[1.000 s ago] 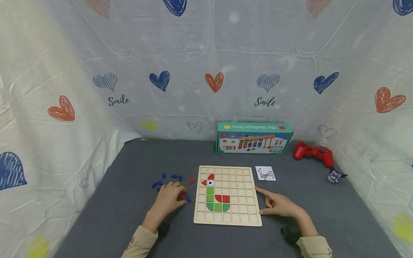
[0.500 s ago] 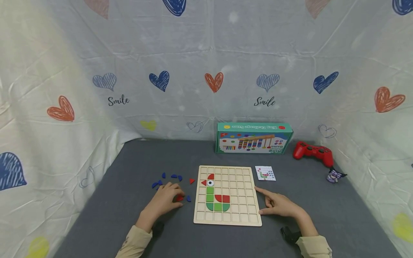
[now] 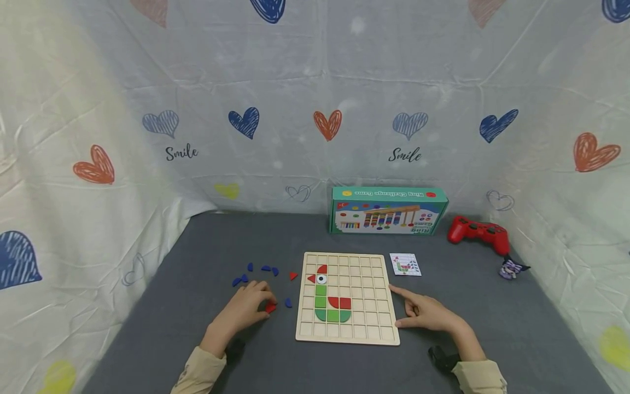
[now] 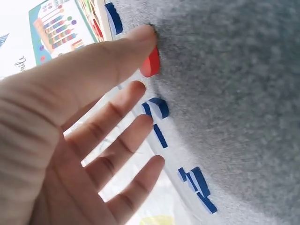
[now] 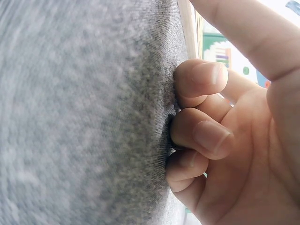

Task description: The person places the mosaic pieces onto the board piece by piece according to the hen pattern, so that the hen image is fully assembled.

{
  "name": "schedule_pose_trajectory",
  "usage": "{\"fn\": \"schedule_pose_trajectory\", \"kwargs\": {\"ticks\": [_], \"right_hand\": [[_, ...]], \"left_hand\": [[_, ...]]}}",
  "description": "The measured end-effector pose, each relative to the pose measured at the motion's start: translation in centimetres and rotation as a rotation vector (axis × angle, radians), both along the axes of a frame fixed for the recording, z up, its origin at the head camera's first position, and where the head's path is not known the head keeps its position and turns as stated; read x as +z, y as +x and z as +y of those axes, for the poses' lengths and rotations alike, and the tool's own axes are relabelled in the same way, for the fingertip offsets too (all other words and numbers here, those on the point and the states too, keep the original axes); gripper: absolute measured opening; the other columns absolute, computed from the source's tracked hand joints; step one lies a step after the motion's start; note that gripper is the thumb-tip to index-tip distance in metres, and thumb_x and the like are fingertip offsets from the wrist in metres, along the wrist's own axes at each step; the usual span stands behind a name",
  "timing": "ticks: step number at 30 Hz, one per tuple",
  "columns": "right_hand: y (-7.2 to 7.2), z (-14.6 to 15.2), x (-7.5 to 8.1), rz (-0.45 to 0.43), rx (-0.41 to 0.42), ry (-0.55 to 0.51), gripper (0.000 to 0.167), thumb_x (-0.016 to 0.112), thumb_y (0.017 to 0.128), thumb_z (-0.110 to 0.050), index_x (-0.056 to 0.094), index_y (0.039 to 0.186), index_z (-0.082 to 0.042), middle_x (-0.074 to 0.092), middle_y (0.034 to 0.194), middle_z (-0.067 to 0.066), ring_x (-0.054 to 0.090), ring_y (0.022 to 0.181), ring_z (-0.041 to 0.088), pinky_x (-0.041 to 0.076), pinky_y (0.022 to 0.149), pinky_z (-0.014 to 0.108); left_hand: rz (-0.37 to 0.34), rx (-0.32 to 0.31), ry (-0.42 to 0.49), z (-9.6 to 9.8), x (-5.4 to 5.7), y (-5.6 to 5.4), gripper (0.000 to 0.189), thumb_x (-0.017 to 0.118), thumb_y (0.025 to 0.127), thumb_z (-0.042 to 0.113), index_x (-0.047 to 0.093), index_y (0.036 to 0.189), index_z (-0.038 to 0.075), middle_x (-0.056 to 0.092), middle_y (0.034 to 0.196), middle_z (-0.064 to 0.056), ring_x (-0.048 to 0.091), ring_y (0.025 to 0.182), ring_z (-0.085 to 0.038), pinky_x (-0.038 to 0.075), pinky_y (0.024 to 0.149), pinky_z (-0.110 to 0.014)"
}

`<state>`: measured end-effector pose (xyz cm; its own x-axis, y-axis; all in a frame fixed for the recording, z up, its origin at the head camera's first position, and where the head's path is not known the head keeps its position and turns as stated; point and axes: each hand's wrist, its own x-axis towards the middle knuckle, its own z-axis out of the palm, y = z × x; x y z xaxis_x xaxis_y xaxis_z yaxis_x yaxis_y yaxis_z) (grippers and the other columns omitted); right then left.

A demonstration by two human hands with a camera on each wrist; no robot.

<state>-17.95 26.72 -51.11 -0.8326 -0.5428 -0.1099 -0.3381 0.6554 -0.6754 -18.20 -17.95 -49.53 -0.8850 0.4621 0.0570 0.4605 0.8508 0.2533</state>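
Note:
My left hand [image 3: 246,306] is left of the board, thumb and index finger around a small red piece [image 3: 270,308] low over the table. In the left wrist view the thumb covers part of this red piece [image 4: 151,64], while the other fingers stretch out loosely. A wooden grid board [image 3: 366,306] carries red and green pieces and a white eye piece [image 3: 321,279], laid out like a bird. My right hand [image 3: 428,313] touches the board's right edge with extended index finger and thumb. Its other fingers [image 5: 206,133] curl under on the cloth.
Several blue pieces [image 3: 266,268] and a red triangle [image 3: 293,276] lie left of the board, one blue piece [image 3: 288,302] close by the left hand. A picture card [image 3: 405,265], a green game box [image 3: 389,211], a red game controller [image 3: 477,233] and a small figure charm [image 3: 512,268] sit behind.
My left hand has drawn back to the left and slightly nearer, the red piece moving with it, away from the single blue piece. The right hand and the board have stayed put.

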Motion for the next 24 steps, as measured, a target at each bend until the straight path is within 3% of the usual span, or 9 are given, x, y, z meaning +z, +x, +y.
{"fn": "schedule_pose_trajectory", "kwargs": {"ticks": [5, 10, 24], "right_hand": [[0.02, -0.08, 0.08, -0.001, 0.005, -0.002, 0.082, 0.072, 0.078, -0.039, 0.033, 0.144, -0.008, 0.044, 0.064, -0.007, 0.036, 0.051, 0.000, 0.030, 0.048, 0.018], [0.00, -0.07, 0.10, -0.010, 0.004, -0.005, 0.082, 0.072, 0.078, -0.039, 0.033, 0.144, -0.008, 0.045, 0.064, -0.007, 0.036, 0.051, 0.000, 0.030, 0.048, 0.018], [-0.03, 0.10, -0.04, -0.010, -0.001, -0.014, 0.082, 0.072, 0.078, -0.038, 0.033, 0.144, -0.009, 0.045, 0.065, -0.007, 0.036, 0.051, 0.001, 0.030, 0.048, 0.018]], "left_hand": [[-0.035, -0.001, -0.008, -0.21, 0.04, 0.02, 0.024, 0.081, 0.069, 0.020, 0.071, 0.091, 0.020, 0.057, 0.095, 0.007, 0.050, 0.092, -0.017, 0.043, 0.083, -0.048], [-0.067, -0.025, -0.026, -0.67, 0.15, 0.00, 0.030, 0.079, 0.068, 0.009, 0.072, 0.096, 0.019, 0.058, 0.097, 0.005, 0.052, 0.095, -0.020, 0.044, 0.082, -0.047], [-0.013, -0.053, 0.014, -0.38, -0.25, 0.06, 0.019, 0.077, 0.074, 0.015, 0.070, 0.091, 0.019, 0.056, 0.093, 0.006, 0.050, 0.089, -0.017, 0.044, 0.077, -0.044]]}}
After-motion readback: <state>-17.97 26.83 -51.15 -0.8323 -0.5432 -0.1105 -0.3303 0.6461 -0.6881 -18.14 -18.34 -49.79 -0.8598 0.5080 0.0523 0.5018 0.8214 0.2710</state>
